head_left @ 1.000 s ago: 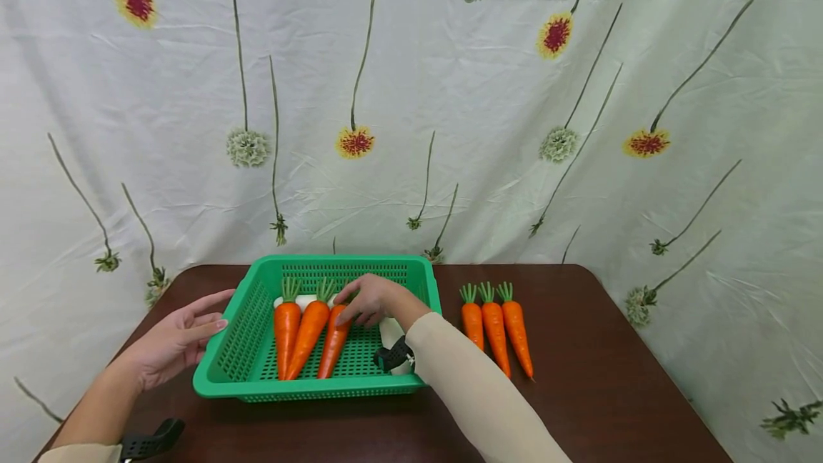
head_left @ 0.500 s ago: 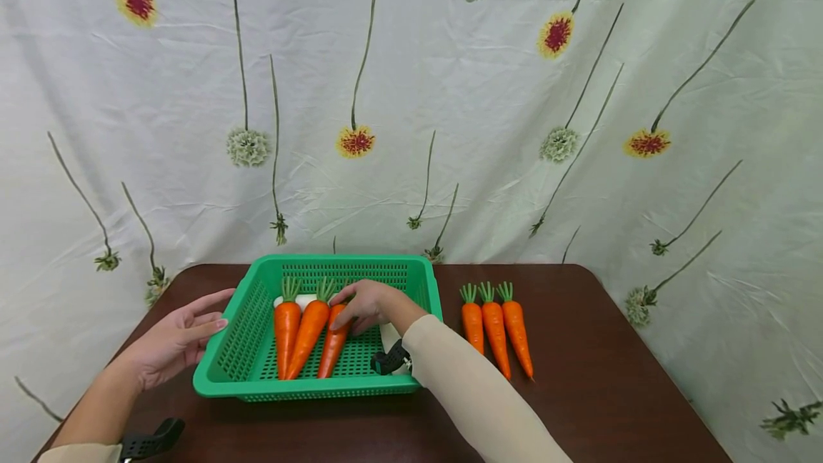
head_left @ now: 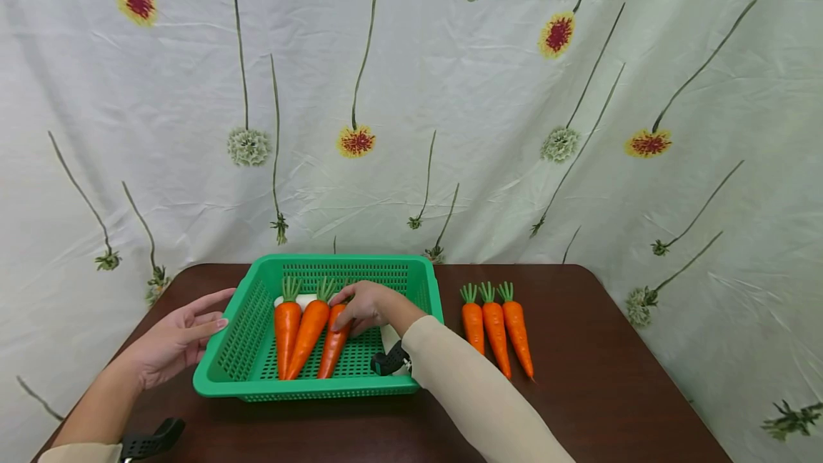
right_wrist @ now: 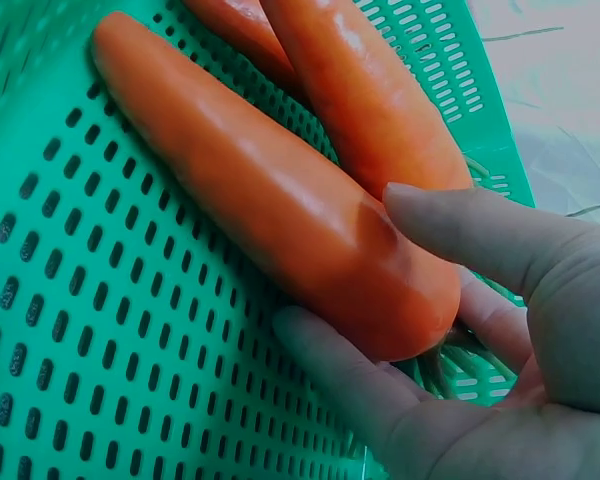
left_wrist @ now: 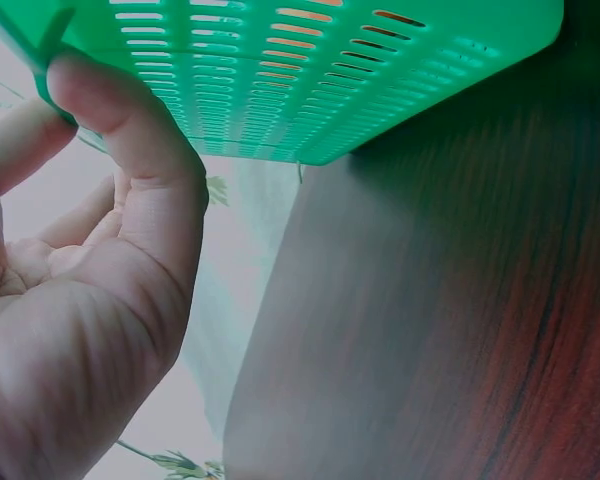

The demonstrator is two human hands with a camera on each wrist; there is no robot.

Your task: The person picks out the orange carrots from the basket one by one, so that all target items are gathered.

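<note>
Orange carrots [head_left: 305,338] lie three in one basket [head_left: 321,387], three beside it.

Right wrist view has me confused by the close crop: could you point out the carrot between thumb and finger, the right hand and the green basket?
carrot [right_wrist: 270,200], right wrist view: middle of its orange body
right hand [right_wrist: 586,335], right wrist view: base of the thumb
green basket [right_wrist: 152,335], right wrist view: bare slotted floor

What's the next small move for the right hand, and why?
Probably tighten the right hand on the rightmost carrot in the basket before lifting: thumb and finger straddle its thick, leafy end, while the left hand at the basket's rim could steady it.
</note>
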